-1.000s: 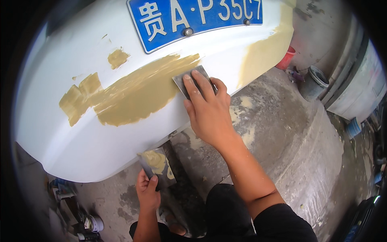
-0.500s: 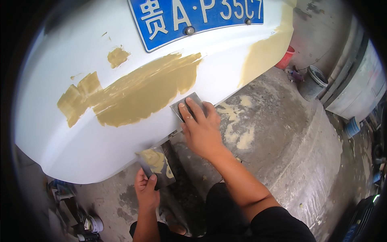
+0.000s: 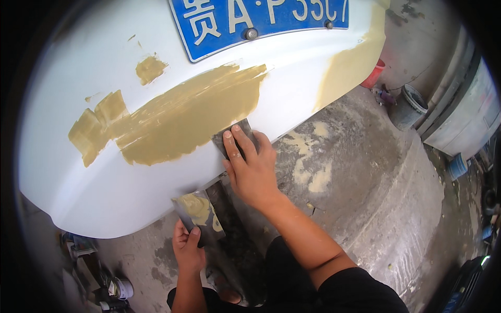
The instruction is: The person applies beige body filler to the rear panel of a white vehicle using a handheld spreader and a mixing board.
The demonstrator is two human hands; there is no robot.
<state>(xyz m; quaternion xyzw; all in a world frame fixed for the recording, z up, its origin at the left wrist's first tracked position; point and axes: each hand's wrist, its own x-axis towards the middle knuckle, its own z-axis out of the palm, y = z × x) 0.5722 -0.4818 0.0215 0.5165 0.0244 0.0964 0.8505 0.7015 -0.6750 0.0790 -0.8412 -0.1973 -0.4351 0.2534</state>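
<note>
A white car bumper (image 3: 130, 193) fills the upper left, with a broad tan patch of body filler (image 3: 182, 122) smeared across it. My right hand (image 3: 254, 175) grips a flat metal scraper (image 3: 219, 142), fingers spread along its back. The blade lies against the bumper at the lower right edge of the patch. Below the bumper's edge, my left hand (image 3: 189, 248) pinches a dark, flat spreader plate (image 3: 211, 235) between thumb and fingers. A lump of yellowish filler (image 3: 195, 207) sits on that plate.
A blue licence plate (image 3: 261, 21) is bolted above the patch. More filler (image 3: 344, 65) coats the bumper's right side. On the stained concrete floor (image 3: 365, 172) stand a red bucket (image 3: 373, 75), a grey bucket (image 3: 408, 109) and a blue container (image 3: 457, 166). A white tub (image 3: 123, 289) sits lower left.
My right hand and the scraper have shifted slightly left along the patch's lower edge. The filler there looks smoother and reaches the blade. My left hand has barely moved.
</note>
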